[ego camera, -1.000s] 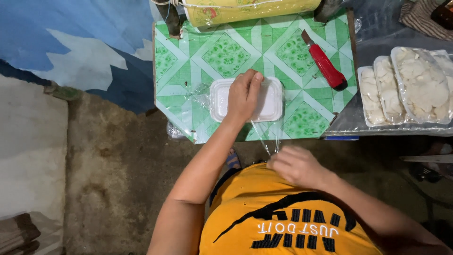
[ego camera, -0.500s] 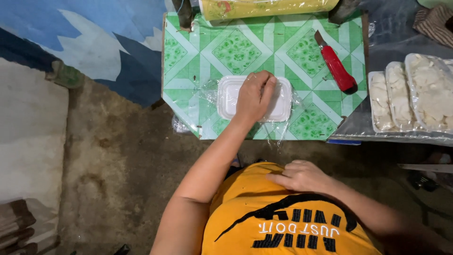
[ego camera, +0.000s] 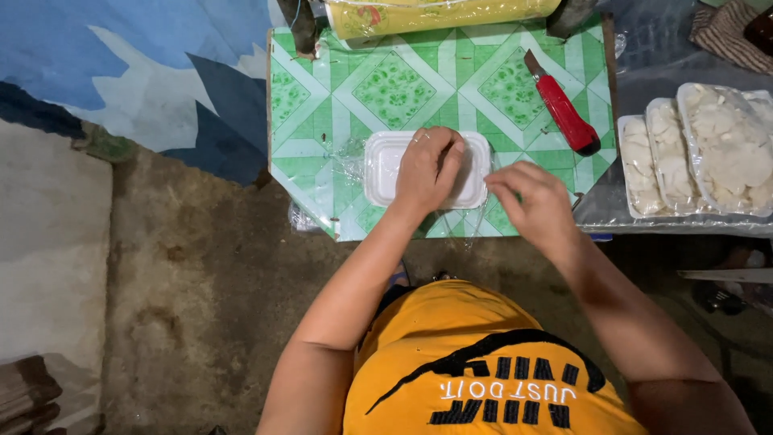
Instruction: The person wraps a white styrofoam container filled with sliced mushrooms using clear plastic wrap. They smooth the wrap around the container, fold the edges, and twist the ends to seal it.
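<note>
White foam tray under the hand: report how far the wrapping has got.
Done: three wrapped trays of pale pieces sit at the right. In hand: left hand presses the white foam tray, right hand tugs clear film at its edge. Left: film not yet smoothed; red utility knife lies unused.

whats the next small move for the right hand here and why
Probably pull the clear film snug over the white foam tray's right end. The left hand presses flat on the tray, pinning it, while the right hand is at that edge with loose film hanging there.
</note>
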